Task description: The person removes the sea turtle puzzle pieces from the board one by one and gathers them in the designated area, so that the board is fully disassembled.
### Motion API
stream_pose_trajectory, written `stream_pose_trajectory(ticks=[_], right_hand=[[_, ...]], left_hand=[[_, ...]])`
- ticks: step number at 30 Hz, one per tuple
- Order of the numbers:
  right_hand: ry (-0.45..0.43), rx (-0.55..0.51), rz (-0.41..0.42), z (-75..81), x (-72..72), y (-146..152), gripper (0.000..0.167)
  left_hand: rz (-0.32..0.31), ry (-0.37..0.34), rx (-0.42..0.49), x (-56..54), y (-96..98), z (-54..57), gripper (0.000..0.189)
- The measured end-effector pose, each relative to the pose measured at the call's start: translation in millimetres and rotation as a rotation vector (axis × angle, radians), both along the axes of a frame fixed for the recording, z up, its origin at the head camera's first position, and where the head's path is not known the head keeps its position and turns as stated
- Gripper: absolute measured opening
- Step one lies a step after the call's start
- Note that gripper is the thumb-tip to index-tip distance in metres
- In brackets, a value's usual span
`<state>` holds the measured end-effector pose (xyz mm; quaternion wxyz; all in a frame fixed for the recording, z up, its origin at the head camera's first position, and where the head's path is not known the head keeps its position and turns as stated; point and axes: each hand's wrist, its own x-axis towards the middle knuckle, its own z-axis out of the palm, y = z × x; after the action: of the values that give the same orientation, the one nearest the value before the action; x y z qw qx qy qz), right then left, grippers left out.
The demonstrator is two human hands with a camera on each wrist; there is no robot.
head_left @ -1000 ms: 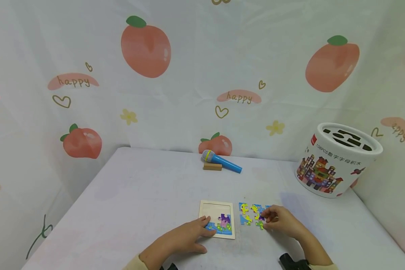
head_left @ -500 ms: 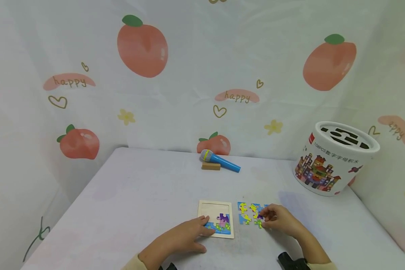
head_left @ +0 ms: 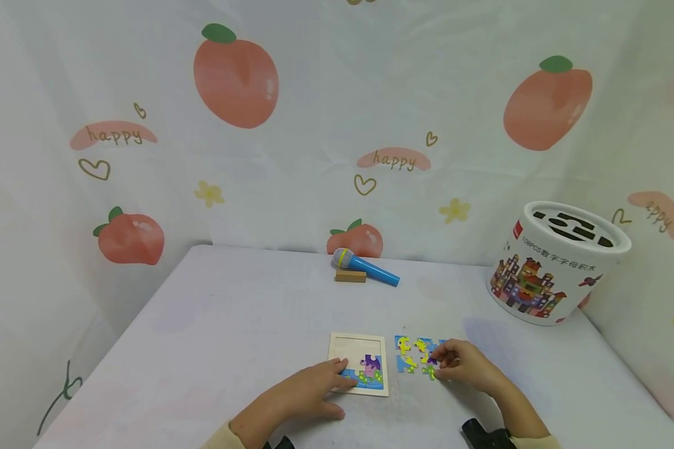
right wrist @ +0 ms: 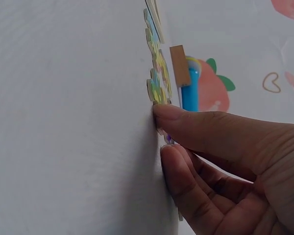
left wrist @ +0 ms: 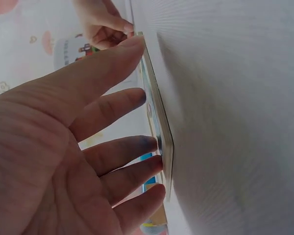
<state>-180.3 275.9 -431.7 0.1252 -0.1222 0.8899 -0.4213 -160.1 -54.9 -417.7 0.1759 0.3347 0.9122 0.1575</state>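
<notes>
A square wooden puzzle tray (head_left: 383, 349) lies on the table, with blue, pink and purple pieces (head_left: 372, 374) fitted along its bottom and right side. Spread fingers of my left hand (head_left: 314, 388) rest on the tray's left part; in the left wrist view their tips meet its edge (left wrist: 165, 127). To the right of the tray lie several loose jigsaw pieces (head_left: 407, 365), blue, yellow and green. My right hand (head_left: 468, 366) is at their right end, thumb and index finger around a small puzzle piece with purple on it (right wrist: 169, 138). The fingers hide much of that piece.
Toward the back of the table a blue toy microphone (head_left: 375, 272) leans on a wooden block (head_left: 351, 276). A large white bucket (head_left: 550, 274) with printed building blocks stands at the back right. Behind the table hangs a peach-print cloth (head_left: 292, 187).
The head view has shifted slightly. Both hands, the tray and the loose pieces keep practically the same places relative to each other.
</notes>
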Motion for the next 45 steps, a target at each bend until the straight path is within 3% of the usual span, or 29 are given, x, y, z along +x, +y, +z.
stream_pose_trajectory(ticks=[7,19,30,38,45], right_hand=[[-0.027,0.034,0.01,7.7,-1.1,0.2,0.032],[0.068,0.088,0.098,16.9,-10.3,-26.3,0.026],[0.097,0.054,0.231,19.5,-24.0,-65.0,0.025],[0.055,0.082,0.237,17.6,-32.0,-94.7,0.026],[0.032,0.135,0.216,17.6,-29.1,-111.9,0.021]], left_hand=[[-0.014,0.038,-0.006,-0.1,3.5,0.1,0.056],[0.034,-0.002,-0.035,2.5,25.4,1.1,0.057],[-0.017,0.05,-0.061,2.9,29.7,2.4,0.054],[-0.041,0.046,-0.076,2.1,27.8,0.5,0.055],[-0.079,0.079,-0.051,2.5,25.5,-1.1,0.056]])
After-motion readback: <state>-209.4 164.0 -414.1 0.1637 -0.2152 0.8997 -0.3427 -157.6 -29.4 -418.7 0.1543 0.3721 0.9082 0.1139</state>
